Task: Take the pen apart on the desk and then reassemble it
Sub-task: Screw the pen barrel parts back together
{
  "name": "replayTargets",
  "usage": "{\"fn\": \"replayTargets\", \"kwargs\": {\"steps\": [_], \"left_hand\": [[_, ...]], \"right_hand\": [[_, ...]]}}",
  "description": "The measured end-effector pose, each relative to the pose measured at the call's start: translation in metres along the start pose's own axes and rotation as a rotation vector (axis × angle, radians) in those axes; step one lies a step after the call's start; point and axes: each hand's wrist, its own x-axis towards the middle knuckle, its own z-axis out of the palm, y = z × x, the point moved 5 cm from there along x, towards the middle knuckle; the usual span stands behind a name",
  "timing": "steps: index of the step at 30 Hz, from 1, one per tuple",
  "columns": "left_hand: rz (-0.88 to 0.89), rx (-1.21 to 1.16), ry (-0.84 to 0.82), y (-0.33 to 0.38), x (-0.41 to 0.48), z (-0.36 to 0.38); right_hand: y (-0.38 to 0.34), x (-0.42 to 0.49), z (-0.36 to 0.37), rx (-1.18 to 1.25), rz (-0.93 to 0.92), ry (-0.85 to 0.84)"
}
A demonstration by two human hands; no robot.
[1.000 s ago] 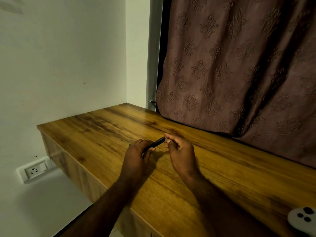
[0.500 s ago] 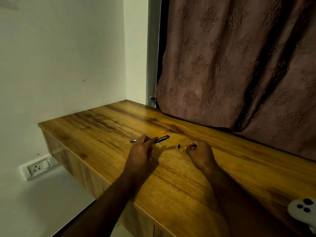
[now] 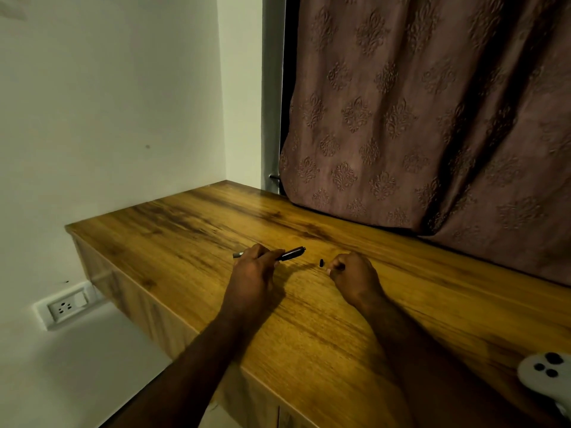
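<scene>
A pale wall [image 3: 108, 118] fills the left of the room, and a brown patterned curtain [image 3: 417, 118] hangs on the right, its lower edge resting along the back of the wooden tabletop [image 3: 340, 329]. The tabletop runs from the corner of the wall towards the near right, and two bare forearms reach over its front edge. The left hand [image 3: 253, 273] lies knuckles up near the middle of the tabletop, its fingers curled round a dark pen [image 3: 292, 254]. The pen lies nearly flat and low over the wood. Its dark end sticks out to the right past the fingertips, and a short grey end shows on the left side of the hand. The right hand [image 3: 355, 274] rests on the tabletop a little apart from the left, its fingers folded in towards the palm; I cannot tell whether anything is pinched inside them. At the near right edge of the tabletop sits a white controller [image 3: 547, 378] with dark buttons, partly cut off by the frame. Low on the wall, beneath the left end of the tabletop, is a white socket [image 3: 66, 305]. A small black piece [image 3: 321, 262] lies loose on the wood between the pen's dark end and the right hand, just beside the folded fingers.
</scene>
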Motion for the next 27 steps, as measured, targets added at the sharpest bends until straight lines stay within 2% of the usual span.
{"fn": "replayTargets", "kwargs": {"steps": [4, 7, 10, 15, 20, 27], "left_hand": [[-0.016, 0.004, 0.002, 0.000, 0.000, 0.000], [-0.032, -0.009, -0.003, 0.000, 0.001, -0.001], [-0.044, 0.005, -0.010, -0.001, 0.001, 0.000], [-0.050, 0.007, -0.025, 0.002, -0.001, 0.000], [-0.040, 0.029, -0.032, 0.001, 0.000, 0.000], [-0.032, 0.054, -0.036, -0.002, -0.001, 0.001]], "right_hand": [[-0.008, -0.005, -0.002, 0.066, -0.049, 0.021], [-0.020, -0.013, -0.008, 0.343, -0.065, 0.084], [-0.034, -0.022, -0.009, 0.632, 0.007, 0.072], [-0.049, -0.030, -0.005, 0.841, 0.050, 0.034], [-0.053, -0.031, -0.004, 0.962, 0.072, 0.044], [-0.053, -0.031, -0.002, 0.920, 0.046, 0.028]]}}
